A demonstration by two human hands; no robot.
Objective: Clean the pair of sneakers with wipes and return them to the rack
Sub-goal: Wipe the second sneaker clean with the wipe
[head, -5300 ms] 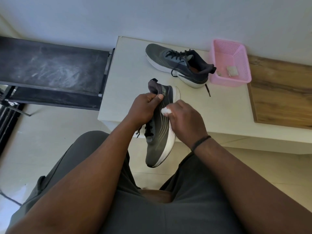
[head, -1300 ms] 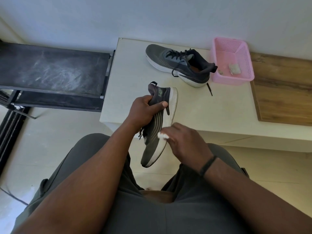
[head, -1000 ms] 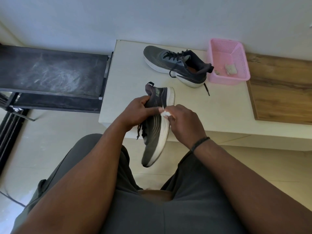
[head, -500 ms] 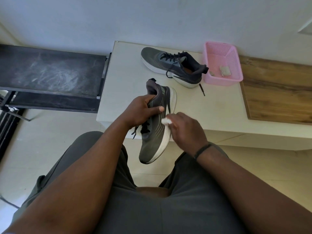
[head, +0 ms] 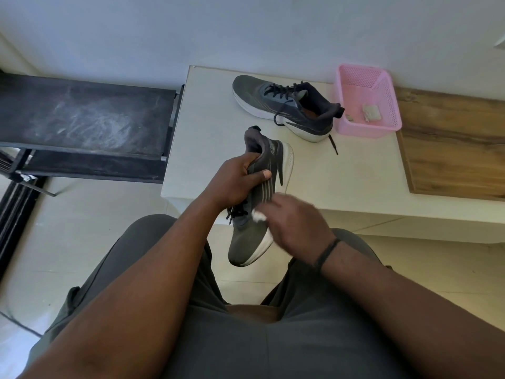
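Head view: left hand [head: 232,181] grips a sneaker [head: 254,233], right hand [head: 295,222] pinches a wipe [head: 258,216]; pink basket [head: 355,127] holds used wipes [head: 371,112].

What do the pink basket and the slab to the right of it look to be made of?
Pink basket: most likely moulded plastic, matte; its walls and floor are a fine uniform grid of holes in one even colour.
Slab: brown wood grain with darker streaks and a dull finish; whether solid wood or a printed laminate cannot be told from this view.
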